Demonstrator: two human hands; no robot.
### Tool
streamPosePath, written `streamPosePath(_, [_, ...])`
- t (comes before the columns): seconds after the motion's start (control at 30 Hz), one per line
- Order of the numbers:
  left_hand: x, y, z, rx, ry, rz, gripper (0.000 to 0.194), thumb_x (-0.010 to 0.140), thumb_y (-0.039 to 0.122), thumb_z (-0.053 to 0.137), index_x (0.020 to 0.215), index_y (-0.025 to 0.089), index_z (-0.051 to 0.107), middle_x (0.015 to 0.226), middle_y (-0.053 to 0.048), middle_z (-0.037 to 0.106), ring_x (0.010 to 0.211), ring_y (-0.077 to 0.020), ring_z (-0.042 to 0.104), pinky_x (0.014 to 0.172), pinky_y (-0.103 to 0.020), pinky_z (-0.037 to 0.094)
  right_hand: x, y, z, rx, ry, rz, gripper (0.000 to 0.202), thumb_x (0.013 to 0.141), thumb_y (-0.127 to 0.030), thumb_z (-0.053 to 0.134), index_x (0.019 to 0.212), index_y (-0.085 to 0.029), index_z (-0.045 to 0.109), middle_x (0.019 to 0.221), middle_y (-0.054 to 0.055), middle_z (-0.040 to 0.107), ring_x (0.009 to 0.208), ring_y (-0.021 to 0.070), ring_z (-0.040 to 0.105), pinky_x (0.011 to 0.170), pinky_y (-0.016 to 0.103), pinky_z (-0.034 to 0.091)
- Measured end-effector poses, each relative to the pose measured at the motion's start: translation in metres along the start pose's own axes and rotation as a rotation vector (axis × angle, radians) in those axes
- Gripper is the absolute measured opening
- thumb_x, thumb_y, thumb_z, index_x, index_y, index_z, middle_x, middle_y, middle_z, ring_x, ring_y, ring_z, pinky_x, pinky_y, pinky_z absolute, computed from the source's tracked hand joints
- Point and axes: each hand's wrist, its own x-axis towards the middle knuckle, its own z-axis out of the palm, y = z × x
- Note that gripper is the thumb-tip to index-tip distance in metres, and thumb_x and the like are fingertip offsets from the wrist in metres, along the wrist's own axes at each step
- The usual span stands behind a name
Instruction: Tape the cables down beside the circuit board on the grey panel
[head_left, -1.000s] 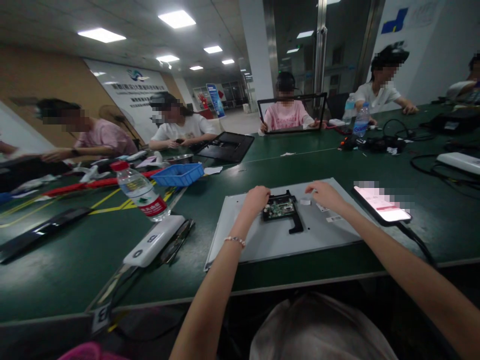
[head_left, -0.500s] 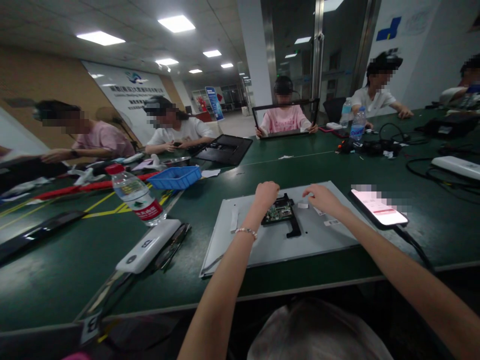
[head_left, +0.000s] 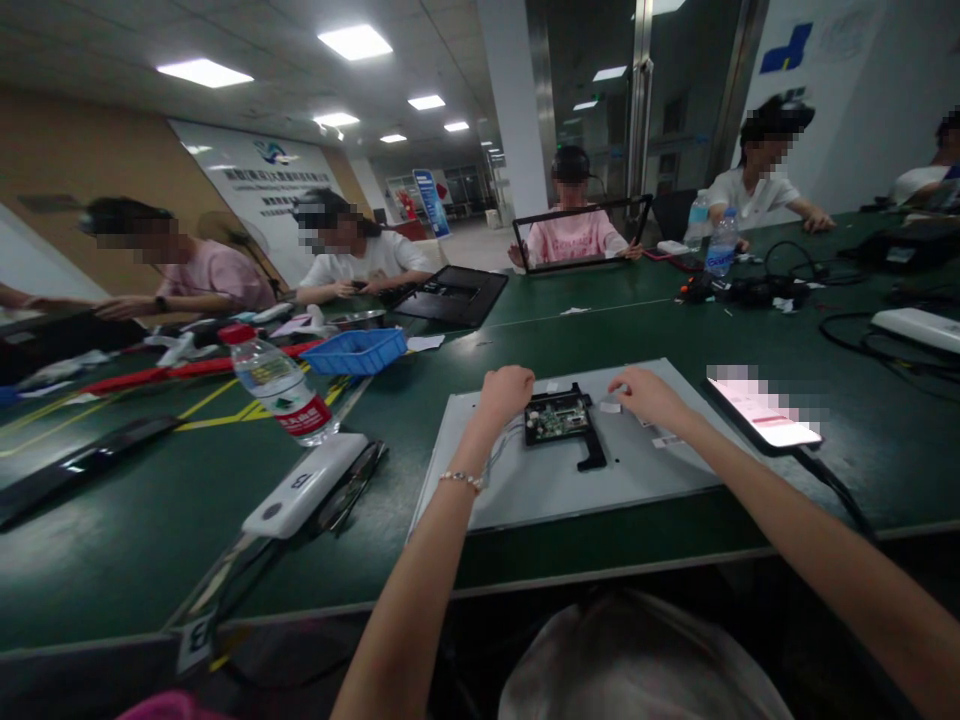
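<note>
A pale grey flat panel (head_left: 480, 505) lies on the green table in front of me. On it sits a green circuit board (head_left: 559, 422) in a black bracket (head_left: 592, 452) with an arm reaching toward me. My left hand (head_left: 508, 392) is closed over the panel, just left of the board; its fingertips are hidden, so I cannot make out what they hold. Thin pale wires (head_left: 504, 445) run beside that wrist. To the right of the board, my right hand (head_left: 646, 394) has bent fingers drawn together near a small white label (head_left: 610, 407); anything between them is too small to name.
A lit phone (head_left: 765, 412) with a cable lies right of the panel. On the left are a white power bank (head_left: 306, 488), glasses (head_left: 351, 490), a water bottle (head_left: 281, 390) and a blue tray (head_left: 356, 352). Across the table, a person holds a black frame (head_left: 585, 235); others sit nearby.
My left hand has moved left, off the board's edge, uncovering more of the board and the wires. My right hand stays about where it was. The person opposite has tilted the black frame.
</note>
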Motion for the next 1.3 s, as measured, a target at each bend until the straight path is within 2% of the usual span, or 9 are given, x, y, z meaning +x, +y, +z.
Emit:
streamPosePath(0.1, [-0.013, -0.018, -0.007, -0.043, -0.007, -0.107, 0.03, 0.085, 0.02, 0.044, 0.099, 0.021, 0.071, 0.103, -0.01, 0.071, 0.096, -0.0226, 0.064, 0.082, -0.029, 0.047, -0.001, -0.001, 0.0, 0.007, -0.004, -0.015, 0.021, 0.083, -0.018, 0.053, 0.095, -0.017, 0.07, 0.104, 0.012, 0.066, 0.083, 0.021, 0.062, 0.076, 0.03, 0.044])
streamPosePath(0.2, [-0.022, -0.038, -0.012, -0.121, -0.026, -0.149, 0.029, 0.083, 0.021, 0.046, 0.098, 0.019, 0.071, 0.102, -0.01, 0.071, 0.096, -0.0215, 0.064, 0.082, -0.026, 0.047, -0.002, -0.001, -0.001, 0.013, -0.014, -0.022, 0.021, 0.082, -0.018, 0.054, 0.095, -0.016, 0.071, 0.103, 0.011, 0.067, 0.081, 0.0201, 0.062, 0.075, 0.029, 0.044])
streamPosePath(0.3, [-0.028, -0.059, -0.013, -0.224, -0.056, -0.125, 0.029, 0.08, 0.025, 0.051, 0.1, 0.018, 0.071, 0.102, -0.008, 0.071, 0.093, -0.0203, 0.065, 0.082, -0.024, 0.047, -0.001, -0.001, -0.002, 0.01, -0.05, -0.031, 0.022, 0.082, -0.022, 0.056, 0.097, -0.016, 0.071, 0.101, 0.011, 0.067, 0.08, 0.02, 0.062, 0.075, 0.03, 0.044])
streamPosePath(0.47, [-0.038, -0.087, -0.002, -0.448, -0.154, -0.036, 0.039, 0.072, 0.033, 0.059, 0.106, 0.017, 0.069, 0.103, -0.006, 0.071, 0.087, -0.0194, 0.065, 0.077, -0.024, 0.049, -0.002, -0.004, -0.003, 0.093, -0.11, -0.055, 0.025, 0.078, -0.028, 0.064, 0.098, -0.017, 0.071, 0.098, 0.01, 0.068, 0.08, 0.0198, 0.062, 0.073, 0.03, 0.045])
streamPosePath(0.6, [-0.045, -0.102, 0.003, -0.476, -0.218, -0.055, 0.043, 0.067, 0.037, 0.061, 0.104, 0.015, 0.07, 0.1, -0.007, 0.071, 0.087, -0.0216, 0.065, 0.077, -0.027, 0.05, -0.003, -0.006, -0.003, 0.157, -0.152, -0.043, 0.023, 0.077, -0.025, 0.064, 0.098, -0.017, 0.071, 0.094, 0.008, 0.071, 0.082, 0.0198, 0.063, 0.073, 0.029, 0.046])
streamPosePath(0.77, [-0.052, -0.107, 0.003, -0.509, -0.243, -0.072, 0.042, 0.066, 0.035, 0.057, 0.101, 0.015, 0.07, 0.091, -0.005, 0.071, 0.082, -0.02, 0.064, 0.074, -0.027, 0.049, -0.002, -0.006, -0.002, 0.165, -0.167, -0.006, 0.025, 0.077, -0.027, 0.063, 0.098, -0.016, 0.071, 0.091, 0.008, 0.071, 0.078, 0.0192, 0.064, 0.07, 0.029, 0.046])
streamPosePath(1.1, [-0.054, -0.106, 0.01, -0.504, -0.203, -0.046, 0.036, 0.069, 0.03, 0.053, 0.095, 0.015, 0.072, 0.08, -0.003, 0.069, 0.076, -0.0173, 0.061, 0.07, -0.024, 0.047, 0.001, 0.005, 0.003, 0.119, -0.13, 0.03, 0.024, 0.076, -0.026, 0.062, 0.096, -0.016, 0.071, 0.09, 0.008, 0.072, 0.079, 0.0207, 0.065, 0.071, 0.029, 0.047])
streamPosePath(1.3, [-0.052, -0.102, 0.012, -0.488, -0.148, -0.054, 0.032, 0.073, 0.028, 0.051, 0.095, 0.017, 0.071, 0.087, -0.003, 0.071, 0.082, -0.0183, 0.063, 0.078, -0.026, 0.048, -0.001, 0.003, -0.005, 0.091, -0.091, 0.056, 0.022, 0.076, -0.025, 0.062, 0.094, -0.017, 0.072, 0.092, 0.009, 0.072, 0.083, 0.0226, 0.065, 0.072, 0.031, 0.047])
